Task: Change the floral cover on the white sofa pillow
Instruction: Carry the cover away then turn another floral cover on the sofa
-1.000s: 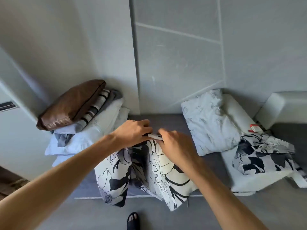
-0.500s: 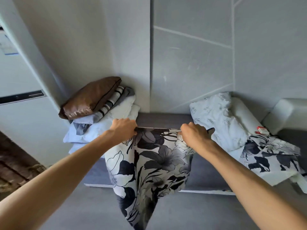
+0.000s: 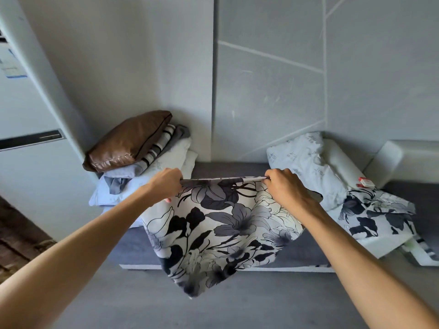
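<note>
Clearly, left hand (image 3: 165, 185) and right hand (image 3: 283, 187) grip the floral cover (image 3: 221, 231), fingertips hidden behind its edge.

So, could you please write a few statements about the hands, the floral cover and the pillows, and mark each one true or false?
1. Both hands grip the top edge of the floral cover. True: the left hand and the right hand hold its two upper corners.
2. The floral cover lies flat on the sofa seat. False: it hangs down from the hands, in front of the grey sofa seat.
3. A brown pillow sits on top of the stack at the left. True.
4. The small red and white box rests on the brown pillow. False: it lies at the right, beside the white pillow.
5. A second floral cloth lies at the right. True.
</note>
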